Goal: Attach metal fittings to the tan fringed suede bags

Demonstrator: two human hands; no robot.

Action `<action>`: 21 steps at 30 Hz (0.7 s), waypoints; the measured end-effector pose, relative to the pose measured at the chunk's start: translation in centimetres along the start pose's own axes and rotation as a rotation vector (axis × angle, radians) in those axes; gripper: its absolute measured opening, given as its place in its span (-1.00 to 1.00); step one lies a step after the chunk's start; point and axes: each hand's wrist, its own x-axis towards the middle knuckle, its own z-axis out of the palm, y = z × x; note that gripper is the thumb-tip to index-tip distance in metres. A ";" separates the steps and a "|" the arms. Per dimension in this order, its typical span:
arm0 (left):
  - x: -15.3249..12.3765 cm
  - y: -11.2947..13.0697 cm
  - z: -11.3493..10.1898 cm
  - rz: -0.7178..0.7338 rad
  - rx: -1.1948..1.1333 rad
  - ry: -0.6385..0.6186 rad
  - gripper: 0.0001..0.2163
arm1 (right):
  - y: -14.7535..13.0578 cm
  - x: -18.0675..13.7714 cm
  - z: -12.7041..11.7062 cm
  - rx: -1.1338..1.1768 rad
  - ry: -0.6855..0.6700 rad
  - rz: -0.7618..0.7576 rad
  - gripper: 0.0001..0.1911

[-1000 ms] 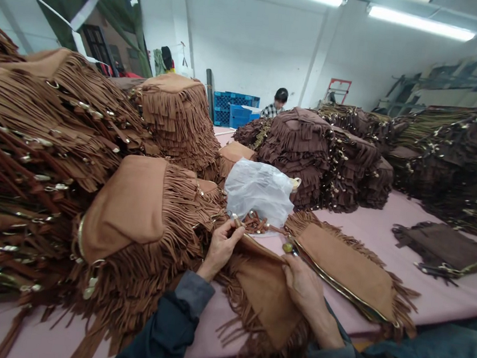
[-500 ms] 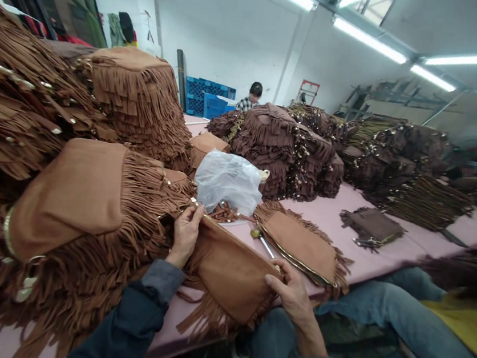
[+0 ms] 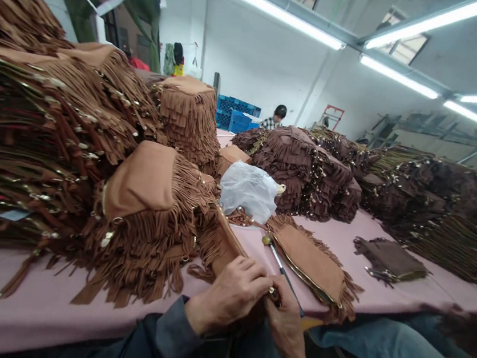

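A tan fringed bag point(image 3: 231, 247) lies tilted over the table's front edge, partly hidden by my hands. My left hand point(image 3: 232, 290) is closed on the bag's near end, fingers bent over its top edge. Close against it, my right hand point(image 3: 286, 314) grips the same corner, where a small shiny metal piece point(image 3: 272, 290) shows between finger and thumb. Just beyond lies a second tan fringed bag point(image 3: 311, 259), flat, with its zip side toward me. A tool with a dark handle and round yellowish head point(image 3: 266, 240) rests between the two bags.
Tall stacks of tan fringed bags point(image 3: 134, 184) fill the left. A crumpled clear plastic bag point(image 3: 249, 192) sits behind my hands. Dark brown fringed bags point(image 3: 291, 168) are piled farther back, one lying flat point(image 3: 393, 260) at right. Someone's jeans-clad leg point(image 3: 392, 346) is at right; another person point(image 3: 275, 117) sits behind.
My left hand has moved from the bag's far end to its near corner, beside my right hand. The bag's angle has changed, and the view has turned left.
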 end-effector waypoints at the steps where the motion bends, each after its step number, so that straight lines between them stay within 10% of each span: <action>1: 0.1 0.1 -0.5 0.022 0.034 -0.036 -0.86 | -0.5 0.0 -0.1 -0.025 -0.024 -0.013 -0.85; 11: 2.3 1.5 -4.1 0.374 0.147 -0.171 -0.92 | -4.2 -0.7 -2.6 -0.163 -0.122 -0.103 -0.88; 21: 4.4 2.8 -4.1 0.378 0.046 -0.289 -0.82 | -4.5 -1.5 -3.9 -0.264 -0.098 -0.065 -0.91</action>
